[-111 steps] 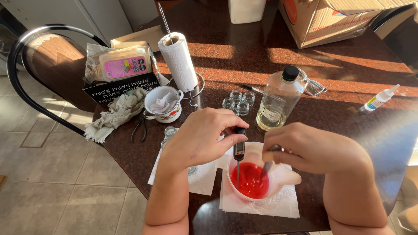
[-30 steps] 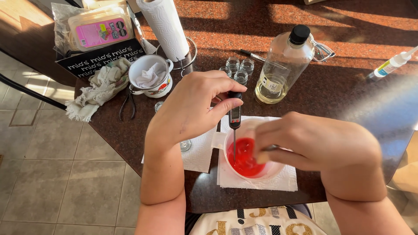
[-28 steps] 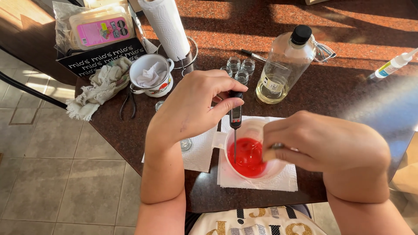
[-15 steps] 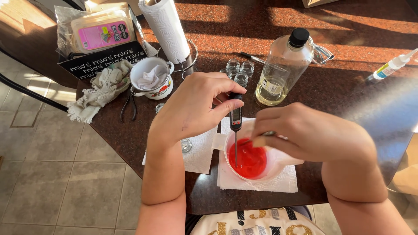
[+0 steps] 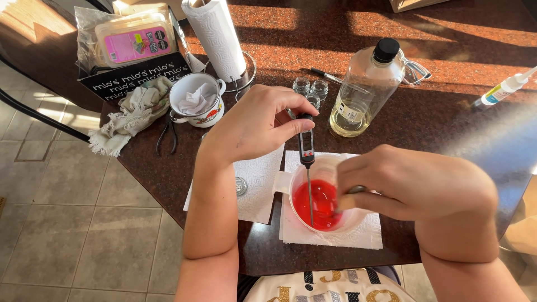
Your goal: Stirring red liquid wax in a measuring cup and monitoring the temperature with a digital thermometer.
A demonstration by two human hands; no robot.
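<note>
While the left hand point(image 5: 251, 126) pinches the black head of a probe thermometer point(image 5: 306, 151) between thumb and forefinger, the thermometer's long axis runs almost straight down from those fingers, needle tip dipped in the red liquid point(image 5: 315, 202) inside the white measuring cup point(image 5: 302, 184). So the cup sits directly below and slightly to the right of the left fingertips, and just under the right hand point(image 5: 417, 187), which is the nearer of the two. That right hand is curled shut around a slim stirring tool point(image 5: 352, 191) whose lower end slants down-left into the same liquid; what kind of tool it is, I cannot tell. One cup, one thermometer, one stirrer. The cup stands on white paper towels point(image 5: 257, 184) near the table's point(image 5: 447, 123) front edge. Behind it: one clear bottle point(image 5: 363, 89) with a black cap, three small glass jars point(image 5: 312, 89) clustered, one enamel mug point(image 5: 196, 100), one paper towel roll point(image 5: 218, 36), one dropper bottle point(image 5: 503, 88) far right.
</note>
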